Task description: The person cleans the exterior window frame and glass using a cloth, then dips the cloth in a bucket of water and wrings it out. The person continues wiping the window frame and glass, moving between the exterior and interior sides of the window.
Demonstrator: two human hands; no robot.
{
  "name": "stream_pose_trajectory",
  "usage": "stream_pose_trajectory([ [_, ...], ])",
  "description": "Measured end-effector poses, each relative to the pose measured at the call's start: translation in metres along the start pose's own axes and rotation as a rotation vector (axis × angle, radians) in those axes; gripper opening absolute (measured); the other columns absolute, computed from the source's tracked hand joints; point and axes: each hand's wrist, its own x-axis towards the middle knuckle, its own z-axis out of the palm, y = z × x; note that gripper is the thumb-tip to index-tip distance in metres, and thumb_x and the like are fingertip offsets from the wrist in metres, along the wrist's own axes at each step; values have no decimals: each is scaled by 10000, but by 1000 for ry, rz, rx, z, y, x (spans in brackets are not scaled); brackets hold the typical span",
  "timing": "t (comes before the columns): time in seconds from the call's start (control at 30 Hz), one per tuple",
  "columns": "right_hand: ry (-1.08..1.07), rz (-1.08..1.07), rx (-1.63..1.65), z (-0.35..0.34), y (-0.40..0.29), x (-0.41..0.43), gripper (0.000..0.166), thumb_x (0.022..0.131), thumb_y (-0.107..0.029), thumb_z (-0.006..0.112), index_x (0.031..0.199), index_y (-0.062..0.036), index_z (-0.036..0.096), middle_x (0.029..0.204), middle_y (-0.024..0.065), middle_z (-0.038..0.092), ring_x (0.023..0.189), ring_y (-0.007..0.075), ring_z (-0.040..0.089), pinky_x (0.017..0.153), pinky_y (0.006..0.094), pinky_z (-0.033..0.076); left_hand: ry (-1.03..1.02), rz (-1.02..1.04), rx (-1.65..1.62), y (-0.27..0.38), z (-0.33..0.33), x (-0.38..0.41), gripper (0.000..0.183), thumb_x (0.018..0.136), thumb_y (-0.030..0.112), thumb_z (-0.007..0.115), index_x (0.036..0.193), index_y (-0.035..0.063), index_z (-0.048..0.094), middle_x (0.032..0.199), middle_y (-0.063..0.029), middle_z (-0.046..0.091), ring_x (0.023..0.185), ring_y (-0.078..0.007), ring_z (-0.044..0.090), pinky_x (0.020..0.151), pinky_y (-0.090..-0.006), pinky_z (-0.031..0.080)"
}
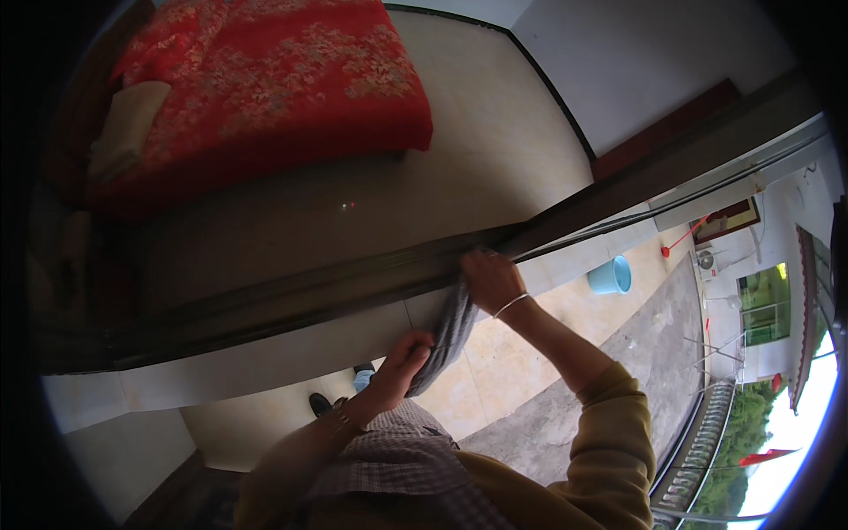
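Note:
A grey cloth with ribbed folds hangs stretched between my two hands. My left hand grips its lower end, just out from the white sill ledge. The cloth's upper end is in my right hand, which is at the dark window frame where the lower rail meets the upright. My right fingertips are blurred against the frame. A bracelet circles each wrist. Below the cloth a checked apron covers my front.
Through the window stands a bed with a red floral cover. Outside, a light blue bucket is on the tiled floor, and a red-handled tool leans behind it. A folding rack and a balustrade are farther right.

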Motion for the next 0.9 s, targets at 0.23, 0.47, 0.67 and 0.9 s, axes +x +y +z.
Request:
stream_pose_trajectory([
  [0.23, -151, 40, -68, -14, 1, 18, 86, 742, -117, 566, 793, -78, 622, 826, 154, 634, 823, 307, 647, 723, 401, 530, -86, -56, -83, -10, 29, 29, 166, 976, 212, 520, 1103, 107, 533, 952, 80, 461, 820, -26, 390, 773, -164, 331],
  [0.47, -62, 219, 284, -1, 4, 13, 235, 812, -235, 587, 961, -54, 590, 902, 124, 628, 844, 302, 646, 739, 395, 526, 47, 7, -100, -10, -6, -4, 169, 980, 238, 499, 1066, 99, 544, 886, 54, 446, 791, -37, 385, 718, -188, 347],
  [0.67, -119, 4, 2514, 27, -173, -54, 231, 928, -256, 548, 1051, -61, 536, 908, 23, 598, 832, 138, 595, 740, 277, 502, -198, -179, 363, 52, -36, -111, 120, 971, 193, 489, 1010, 87, 531, 984, 16, 509, 934, -71, 450, 833, -237, 383],
  [0.9, -57, 402, 2233, 95, -285, -108, 219, 932, -187, 556, 1063, -31, 636, 979, 40, 667, 910, 126, 612, 804, 279, 503, -18, -4, 172, 35, -110, -252, 287, 1007, 337, 402, 944, 71, 490, 1006, -50, 509, 956, -138, 459, 896, -280, 367],
])
